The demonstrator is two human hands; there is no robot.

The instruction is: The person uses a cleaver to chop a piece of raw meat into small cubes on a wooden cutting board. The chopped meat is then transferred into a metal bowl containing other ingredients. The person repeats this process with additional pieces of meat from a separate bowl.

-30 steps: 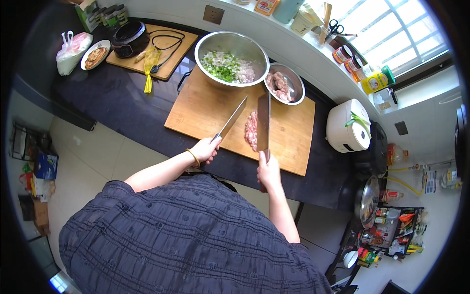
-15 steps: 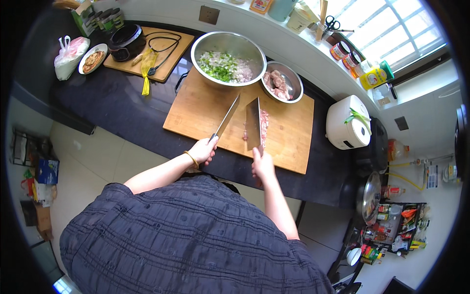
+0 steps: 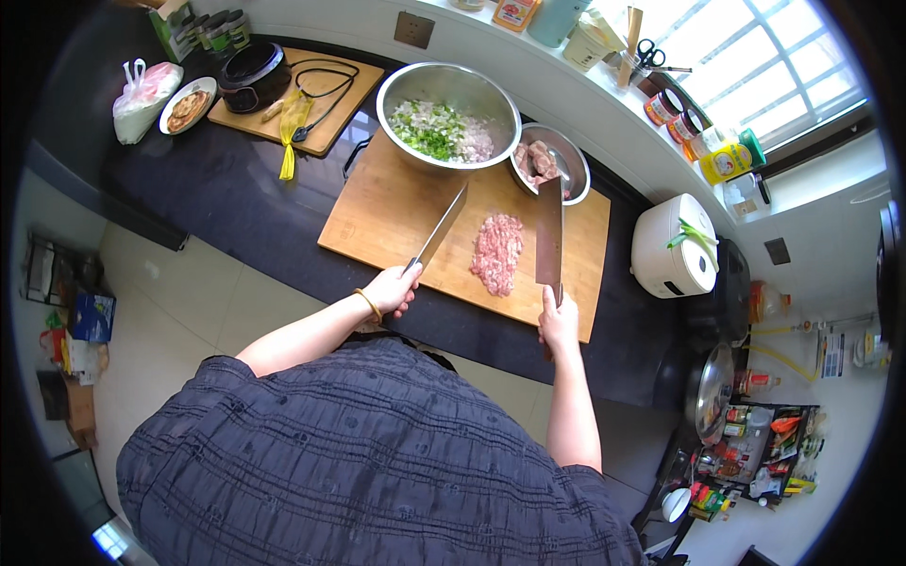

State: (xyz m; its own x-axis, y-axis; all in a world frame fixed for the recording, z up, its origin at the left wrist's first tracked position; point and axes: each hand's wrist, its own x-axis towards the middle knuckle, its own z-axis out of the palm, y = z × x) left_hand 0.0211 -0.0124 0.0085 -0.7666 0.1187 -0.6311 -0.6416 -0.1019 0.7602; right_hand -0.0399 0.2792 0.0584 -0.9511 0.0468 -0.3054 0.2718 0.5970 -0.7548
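My left hand (image 3: 391, 291) is closed round the handle of a kitchen knife (image 3: 442, 226), its blade slanting up over the left part of a wooden cutting board (image 3: 368, 212). My right hand (image 3: 559, 324) grips a broad cleaver (image 3: 549, 234) at the right, its blade pointing away from me, the tip in front of the smaller bowl. Between the two blades a flat patch of minced pink meat (image 3: 497, 255) lies on the board. At the board's far edge stand a large steel bowl (image 3: 382, 106) with chopped green onion and pale mince, and a smaller steel bowl (image 3: 581, 185) holding meat pieces.
A second board (image 3: 326, 132) at the far left carries a black appliance (image 3: 253, 80) with a cord. Beside it are a plate of flatbread (image 3: 188, 106) and a plastic bag (image 3: 143, 99). A white rice cooker (image 3: 665, 250) stands right of the board; jars line the windowsill.
My right hand has moved the cleaver to the right, off the minced meat, which now shows in full. The left hand and its knife have stayed almost still.
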